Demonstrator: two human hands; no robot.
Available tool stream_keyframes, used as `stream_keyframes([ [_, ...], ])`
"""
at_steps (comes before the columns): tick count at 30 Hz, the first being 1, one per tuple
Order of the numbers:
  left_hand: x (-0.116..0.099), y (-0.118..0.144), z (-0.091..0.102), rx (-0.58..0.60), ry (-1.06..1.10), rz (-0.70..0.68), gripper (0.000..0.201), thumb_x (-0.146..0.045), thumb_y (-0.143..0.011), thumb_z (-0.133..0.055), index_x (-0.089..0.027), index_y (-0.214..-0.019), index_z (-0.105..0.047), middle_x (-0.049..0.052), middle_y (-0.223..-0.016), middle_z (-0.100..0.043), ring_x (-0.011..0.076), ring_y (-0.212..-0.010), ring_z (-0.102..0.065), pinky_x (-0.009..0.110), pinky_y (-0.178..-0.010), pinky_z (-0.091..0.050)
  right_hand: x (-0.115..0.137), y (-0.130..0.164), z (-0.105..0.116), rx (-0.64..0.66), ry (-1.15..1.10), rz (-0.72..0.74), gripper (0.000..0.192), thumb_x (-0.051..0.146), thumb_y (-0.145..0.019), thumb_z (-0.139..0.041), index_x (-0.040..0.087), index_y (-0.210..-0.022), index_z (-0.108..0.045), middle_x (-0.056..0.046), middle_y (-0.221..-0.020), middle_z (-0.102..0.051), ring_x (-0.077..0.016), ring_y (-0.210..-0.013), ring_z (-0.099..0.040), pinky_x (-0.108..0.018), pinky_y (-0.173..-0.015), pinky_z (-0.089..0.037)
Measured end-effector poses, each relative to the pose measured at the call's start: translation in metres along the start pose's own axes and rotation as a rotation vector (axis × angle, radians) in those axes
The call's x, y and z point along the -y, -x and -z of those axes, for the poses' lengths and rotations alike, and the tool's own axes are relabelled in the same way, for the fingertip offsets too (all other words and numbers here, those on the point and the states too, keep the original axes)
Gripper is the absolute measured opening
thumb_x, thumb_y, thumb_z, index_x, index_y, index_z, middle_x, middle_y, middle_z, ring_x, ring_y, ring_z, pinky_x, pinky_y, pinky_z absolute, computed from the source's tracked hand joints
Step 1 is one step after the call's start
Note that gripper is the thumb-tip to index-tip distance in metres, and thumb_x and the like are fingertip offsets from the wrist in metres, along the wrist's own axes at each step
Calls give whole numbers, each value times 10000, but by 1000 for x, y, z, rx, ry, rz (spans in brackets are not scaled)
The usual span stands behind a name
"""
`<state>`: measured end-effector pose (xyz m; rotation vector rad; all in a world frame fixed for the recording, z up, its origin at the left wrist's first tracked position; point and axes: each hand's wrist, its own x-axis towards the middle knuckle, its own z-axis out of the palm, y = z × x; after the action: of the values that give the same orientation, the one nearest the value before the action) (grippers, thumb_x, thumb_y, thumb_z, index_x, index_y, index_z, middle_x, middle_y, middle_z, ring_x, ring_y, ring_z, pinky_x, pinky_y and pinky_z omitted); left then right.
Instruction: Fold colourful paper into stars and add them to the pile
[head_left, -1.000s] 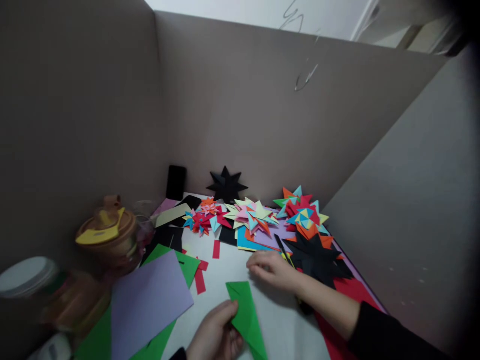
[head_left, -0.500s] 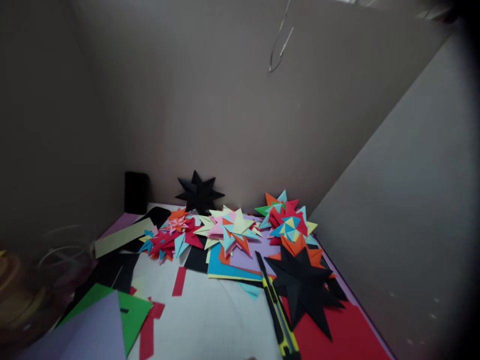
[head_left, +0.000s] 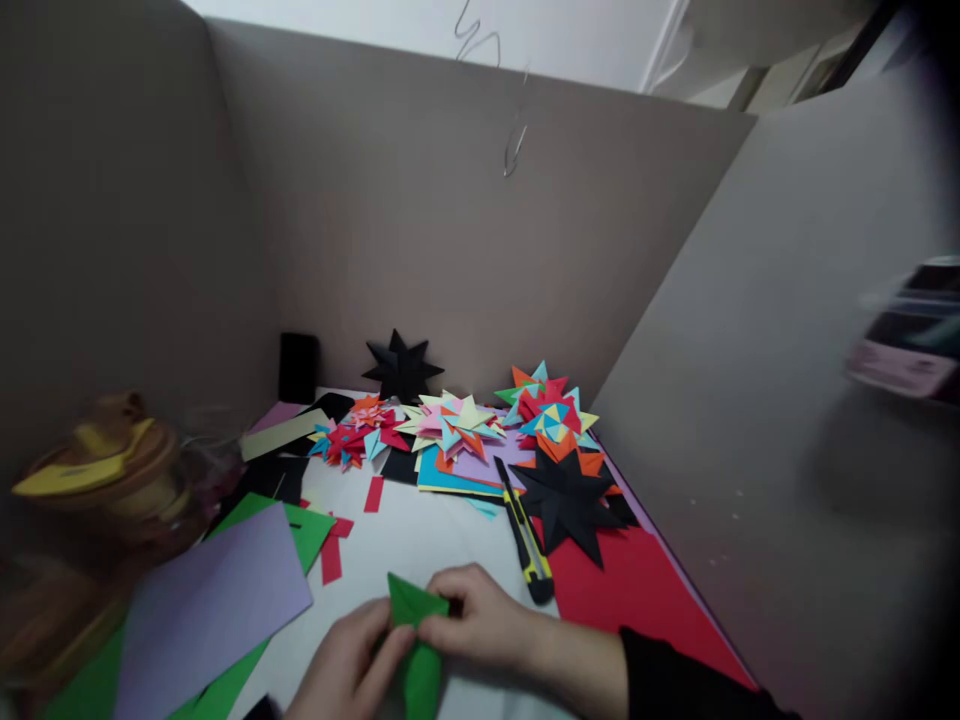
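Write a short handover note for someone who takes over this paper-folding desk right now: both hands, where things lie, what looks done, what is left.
Left hand and right hand both pinch the green folded paper at the near edge of the white table.
Beside the right hand lies a yellow-black cutter; a lilac sheet lies to the left.
Done: finished stars at the back, among them a black star on the red sheet.
Left: the green piece is only partly folded, not yet a star.
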<state>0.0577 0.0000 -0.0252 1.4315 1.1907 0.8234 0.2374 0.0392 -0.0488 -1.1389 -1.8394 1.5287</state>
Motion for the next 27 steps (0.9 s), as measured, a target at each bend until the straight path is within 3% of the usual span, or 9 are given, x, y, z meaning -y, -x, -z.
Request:
stream_keyframes([
  [6, 4, -6, -1, -46, -48, -185, 277, -393, -818, -554, -163, -694, -645, 30, -671, -618, 179, -654, -523, 241, -614, -401, 17, 4, -3, -150, -39, 60, 165, 270, -688, -584, 162, -601, -495, 65, -544, -411, -73, -536, -370, -189, -488, -285],
  [11, 0, -16, 2, -73, -64, -165, 319, -415, -698, -659, -166, -525, -557, -14, -501, -524, 132, -515, -441, 217, -500, -311, 18, 11, 2, -283, -62, 93, 290, 344, -641, -677, 185, -549, -452, 75, -455, -430, -71, -458, -368, -196, -447, -266],
  [15, -13, -13, -5, -78, 60, -150, 331, -443, -658, -692, -168, -530, -559, -9, -488, -535, 113, -473, -430, 214, -470, -302, 13, 16, 6, -347, -212, 110, 368, 480, -648, -674, 194, -552, -464, 70, -396, -440, -69, -379, -348, -203, -399, -235],
  [18, -17, -6, -13, -94, 117, -142, 344, -453, -676, -676, -165, -535, -552, -13, -485, -527, 92, -442, -393, 207, -443, -273, 8, 18, 6, -348, -301, 102, 433, 593, -682, -597, 201, -562, -461, 63, -377, -440, -71, -333, -336, -208, -362, -212],
  [22, -9, -1, -20, -133, 125, -134, 349, -453, -700, -647, -160, -536, -552, -9, -477, -525, 86, -426, -385, 208, -429, -267, 6, 19, 5, -364, -259, 144, 497, 664, -718, -520, 196, -559, -466, 50, -377, -454, -71, -326, -344, -211, -361, -220],
  [27, 6, -4, -24, -304, 168, -153, 349, -471, -707, -628, -160, -565, -559, -6, -501, -537, 95, -438, -408, 212, -430, -287, 5, 20, -3, -210, -145, 163, 444, 587, -647, -651, 155, -618, -552, 42, -474, -495, -75, -428, -396, -205, -428, -271],
])
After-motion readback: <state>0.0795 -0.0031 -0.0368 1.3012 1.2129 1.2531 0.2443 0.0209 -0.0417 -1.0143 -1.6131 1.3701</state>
